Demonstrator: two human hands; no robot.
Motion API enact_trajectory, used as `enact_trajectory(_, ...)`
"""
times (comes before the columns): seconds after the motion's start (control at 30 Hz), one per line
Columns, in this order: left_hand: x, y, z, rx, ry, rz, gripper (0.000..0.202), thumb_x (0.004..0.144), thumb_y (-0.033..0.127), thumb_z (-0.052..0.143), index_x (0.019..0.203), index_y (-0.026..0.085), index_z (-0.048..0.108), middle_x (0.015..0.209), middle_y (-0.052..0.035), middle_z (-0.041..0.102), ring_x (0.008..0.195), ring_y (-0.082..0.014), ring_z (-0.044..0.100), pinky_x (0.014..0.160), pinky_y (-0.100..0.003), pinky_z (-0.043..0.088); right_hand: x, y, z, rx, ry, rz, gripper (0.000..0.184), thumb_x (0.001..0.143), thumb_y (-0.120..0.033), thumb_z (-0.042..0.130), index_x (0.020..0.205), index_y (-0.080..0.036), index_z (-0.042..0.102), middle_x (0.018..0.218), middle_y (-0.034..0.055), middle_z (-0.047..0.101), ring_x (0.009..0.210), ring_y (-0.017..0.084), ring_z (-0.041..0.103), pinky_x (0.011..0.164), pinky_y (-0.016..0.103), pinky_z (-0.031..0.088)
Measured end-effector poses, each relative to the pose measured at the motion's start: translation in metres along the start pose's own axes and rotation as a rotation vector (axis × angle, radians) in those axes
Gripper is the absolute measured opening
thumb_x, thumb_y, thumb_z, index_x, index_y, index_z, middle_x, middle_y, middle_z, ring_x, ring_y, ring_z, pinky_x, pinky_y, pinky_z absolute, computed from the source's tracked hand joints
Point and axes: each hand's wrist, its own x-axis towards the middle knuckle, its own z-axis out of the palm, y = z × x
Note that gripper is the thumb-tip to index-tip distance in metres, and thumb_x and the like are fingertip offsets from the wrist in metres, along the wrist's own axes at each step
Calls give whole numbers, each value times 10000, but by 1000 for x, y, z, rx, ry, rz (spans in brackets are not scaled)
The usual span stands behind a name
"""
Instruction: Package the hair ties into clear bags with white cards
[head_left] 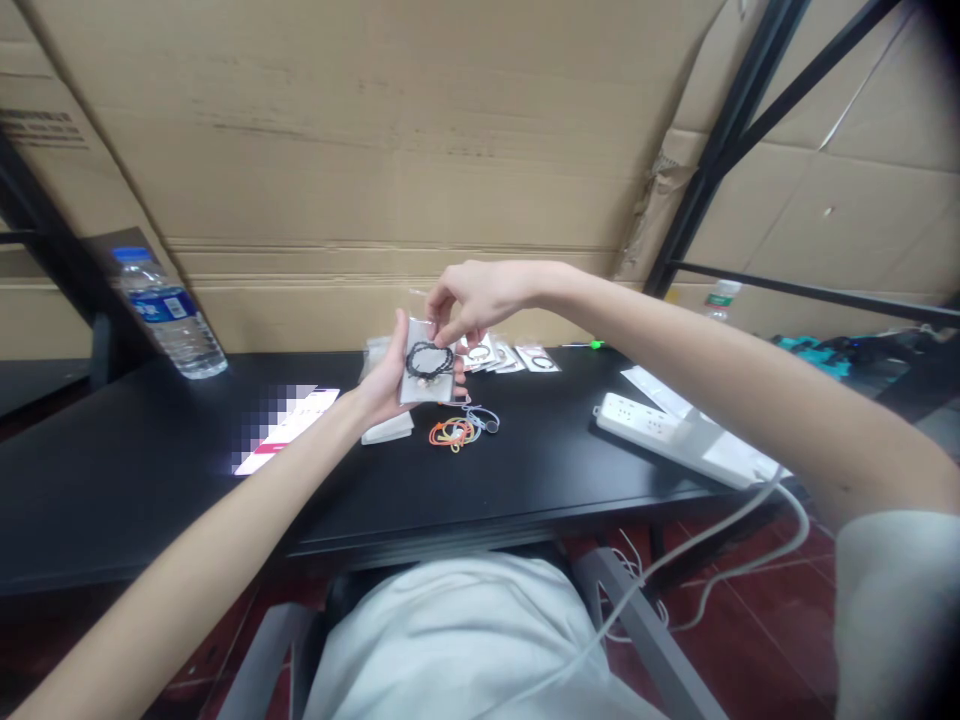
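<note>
A clear packet (pixel 429 375) with a black hair tie (pixel 430 358) in it is held up above the middle of the black table (pixel 150 480), face toward the camera. The left hand (pixel 386 385) cups it from behind and from the left, thumb along the left edge and fingers curled around the back. The right hand (pixel 480 297) comes down from above, its thumb and forefinger closed in a pinch on the packet's top edge, the other fingers loosely bent.

Just below, on the table, lie a tangle of coloured ties (pixel 454 433) and a small white stack (pixel 388 430). Behind the hands is a row of more packets (pixel 517 357). A paper slip (pixel 289 425) lies to the left and a bottle (pixel 169 315) stands further left. A power strip (pixel 675 432) lies to the right, and cardboard (pixel 375 150) stands behind the table.
</note>
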Motion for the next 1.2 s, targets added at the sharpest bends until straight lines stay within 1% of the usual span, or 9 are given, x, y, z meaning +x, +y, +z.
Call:
enact_trajectory(0.1,0,0,2,-7,3,14,782,1000,814,314,1158,171,728,911,-120,784,830,-268,775,857,-467,658,1,1,1,-4,14,-3,369,837,-370,862,1129,-156,790,908,68,796,770,199,748,737,328,595)
enact_trajectory(0.27,-1,3,6,-39,-1,11,808,984,836,311,1094,157,735,932,-137,778,841,-287,776,860,-530,653,3,1,2,-18,-25,-7,301,848,-370,845,1060,-159,806,874,59,791,778,199,741,749,327,584)
enact_trajectory(0.4,-2,5,6,-46,29,18,830,983,843,287,1069,157,745,937,-137,779,836,-282,772,861,-534,653,2,-2,2,-3,-1,-2,292,853,-364,842,1056,-158,810,875,61,789,781,202,740,746,328,584)
enact_trajectory(0.53,-2,5,7,-36,57,4,840,971,858,297,1092,160,748,934,-129,777,828,-271,767,852,-512,656,3,-4,3,27,-23,3,339,823,-373,874,1076,-158,805,911,64,798,777,193,734,722,311,589)
enact_trajectory(0.7,-2,5,14,-37,38,22,775,960,850,381,965,164,742,802,-81,731,748,-219,737,822,-435,658,4,-5,4,67,-74,-1,379,812,-402,890,1085,-153,804,925,64,802,794,186,737,746,306,600)
enact_trajectory(0.77,-3,5,16,-33,27,28,768,959,847,391,934,162,736,768,-69,712,728,-208,726,825,-424,657,6,-3,4,91,-88,0,387,811,-408,893,1081,-147,801,913,62,799,799,186,738,749,301,603)
enact_trajectory(0.97,-3,5,12,-24,6,-1,842,942,879,354,1052,144,748,898,-124,763,784,-251,753,845,-485,656,8,-1,3,138,-161,5,353,827,-388,876,1080,-151,808,948,61,803,815,180,744,765,297,606)
enact_trajectory(1.1,-2,3,8,-14,32,-6,834,963,857,342,1055,141,760,912,-134,778,795,-246,763,863,-465,659,6,-8,3,110,-176,59,362,783,-400,912,1051,-176,822,946,54,809,808,178,746,775,301,602)
enact_trajectory(1.2,-3,3,9,-29,48,7,805,969,843,357,1065,157,767,892,-122,780,785,-244,765,852,-461,665,6,-13,4,103,-214,64,397,783,-455,908,1037,-162,818,944,66,809,814,183,744,776,301,600)
